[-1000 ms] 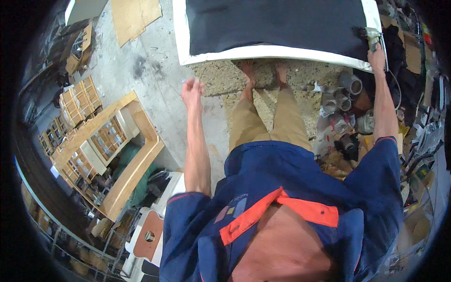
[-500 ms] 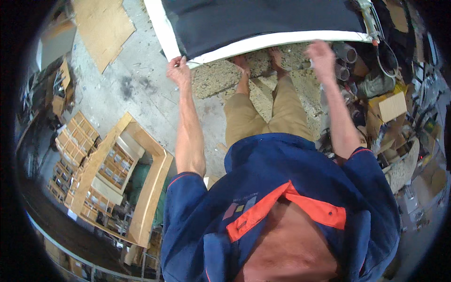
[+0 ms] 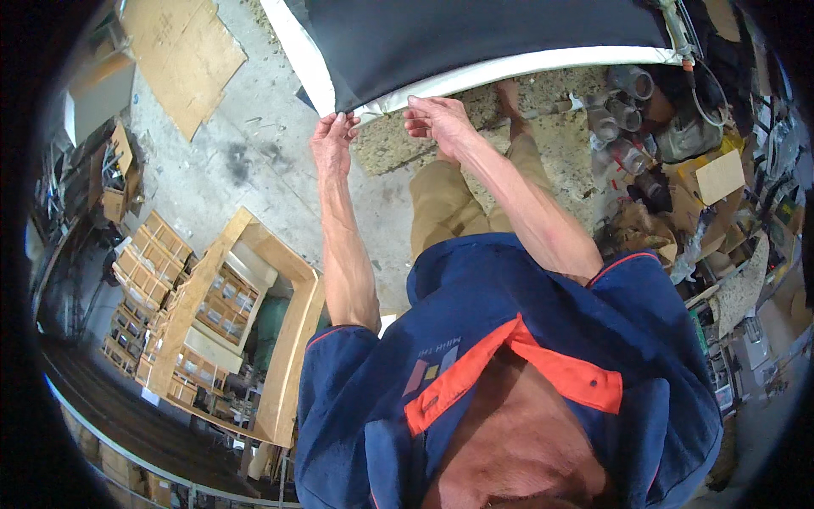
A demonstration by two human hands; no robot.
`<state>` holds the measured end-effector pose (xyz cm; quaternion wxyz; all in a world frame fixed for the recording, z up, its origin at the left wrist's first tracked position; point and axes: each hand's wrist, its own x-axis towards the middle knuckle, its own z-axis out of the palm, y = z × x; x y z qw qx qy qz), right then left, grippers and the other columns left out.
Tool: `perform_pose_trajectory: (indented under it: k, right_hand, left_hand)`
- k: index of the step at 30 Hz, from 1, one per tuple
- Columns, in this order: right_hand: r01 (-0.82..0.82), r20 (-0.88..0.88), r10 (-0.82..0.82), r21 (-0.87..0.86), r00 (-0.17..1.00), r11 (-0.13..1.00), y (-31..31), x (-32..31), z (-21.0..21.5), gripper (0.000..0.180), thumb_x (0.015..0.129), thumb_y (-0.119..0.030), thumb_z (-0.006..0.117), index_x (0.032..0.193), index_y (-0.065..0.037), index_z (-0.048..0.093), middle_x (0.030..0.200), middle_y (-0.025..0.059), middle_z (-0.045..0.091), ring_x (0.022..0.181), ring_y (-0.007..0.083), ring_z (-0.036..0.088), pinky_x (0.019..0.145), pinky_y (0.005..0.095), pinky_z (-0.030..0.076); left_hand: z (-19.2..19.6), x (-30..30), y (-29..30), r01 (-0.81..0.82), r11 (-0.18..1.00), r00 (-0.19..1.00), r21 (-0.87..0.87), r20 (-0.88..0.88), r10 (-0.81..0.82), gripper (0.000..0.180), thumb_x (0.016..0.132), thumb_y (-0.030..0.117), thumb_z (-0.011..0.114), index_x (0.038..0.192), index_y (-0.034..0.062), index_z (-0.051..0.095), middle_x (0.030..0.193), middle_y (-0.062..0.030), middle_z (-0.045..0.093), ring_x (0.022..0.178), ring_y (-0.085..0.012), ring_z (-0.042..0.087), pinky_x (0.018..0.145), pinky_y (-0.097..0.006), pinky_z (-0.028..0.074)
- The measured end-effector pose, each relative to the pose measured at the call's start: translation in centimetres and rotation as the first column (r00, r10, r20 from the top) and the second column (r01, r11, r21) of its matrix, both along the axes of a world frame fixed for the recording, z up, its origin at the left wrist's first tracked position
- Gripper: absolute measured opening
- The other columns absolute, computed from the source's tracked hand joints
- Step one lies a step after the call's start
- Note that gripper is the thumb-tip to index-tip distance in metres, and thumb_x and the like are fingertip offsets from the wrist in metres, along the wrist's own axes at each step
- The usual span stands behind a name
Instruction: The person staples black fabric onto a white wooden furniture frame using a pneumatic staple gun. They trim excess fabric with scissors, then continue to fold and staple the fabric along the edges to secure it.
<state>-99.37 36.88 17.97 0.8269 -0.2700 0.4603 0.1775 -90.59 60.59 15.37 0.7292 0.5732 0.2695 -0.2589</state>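
Observation:
A wide panel with a black fabric face (image 3: 483,38) and a white border strip (image 3: 543,64) lies at the top of the view. At the panel's near left corner, my left hand (image 3: 332,140) pinches the white strip between thumb and fingertips. My right hand (image 3: 441,123) is a little to the right, by the near edge of the same strip. Its fingers are slightly bent and apart, with nothing seen in them; whether the fingertips touch the strip I cannot tell.
A hand tool with a hose (image 3: 685,51) sits at the panel's right corner. Clear jars (image 3: 629,83) and cardboard boxes (image 3: 721,178) crowd the right side. A wooden frame (image 3: 284,365) stands at the left, and a cardboard sheet (image 3: 182,59) lies on the concrete floor (image 3: 246,174).
My right hand has moved left along the near edge, from near the panel's right part to close beside my left hand. My left hand stays at the corner.

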Motion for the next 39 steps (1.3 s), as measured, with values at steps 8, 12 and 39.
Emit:
perform_pose_trajectory:
  k: [8, 12, 39]
  right_hand:
    - [0.141, -0.145, -0.138, 0.007, 0.980, 0.990, 5.0, 3.3, -1.8, 0.027, 0.091, -0.026, 0.081, 0.099, -0.004, 0.068, 0.086, 0.0090, 0.072, 0.068, 0.0187, 0.068, 0.060, 0.0333, 0.058]
    - [0.194, -0.157, -0.196, -0.025, 0.968, 0.981, 6.7, 4.3, -2.1, 0.024, 0.091, -0.026, 0.081, 0.094, -0.006, 0.068, 0.083, 0.0079, 0.072, 0.065, 0.0172, 0.067, 0.057, 0.0329, 0.056]
    - [0.257, -0.128, -0.299, -0.271, 0.946, 0.928, 7.3, 5.5, -2.0, 0.023, 0.094, -0.017, 0.078, 0.080, -0.007, 0.062, 0.072, 0.0063, 0.068, 0.051, 0.0125, 0.054, 0.047, 0.0292, 0.044]
  left_hand:
    - [-0.6, 0.2, 1.1, 0.052, 0.999, 0.998, 0.012, 0.042, -0.052, 0.005, 0.093, -0.003, 0.071, 0.094, -0.0002, 0.067, 0.096, -0.0155, 0.074, 0.088, -0.0263, 0.073, 0.074, -0.035, 0.056]
    - [-1.3, 0.2, 1.6, 0.095, 0.994, 0.995, 0.049, 0.024, -0.096, 0.006, 0.093, -0.003, 0.071, 0.095, 0.0001, 0.067, 0.098, -0.0150, 0.074, 0.090, -0.0268, 0.073, 0.078, -0.036, 0.056]
    - [1.1, 0.4, -7.4, -0.118, 0.975, 0.959, 0.188, -0.234, 0.161, 0.019, 0.086, 0.013, 0.085, 0.094, 0.0060, 0.069, 0.081, -0.0033, 0.071, 0.065, -0.0123, 0.061, 0.053, -0.027, 0.040]
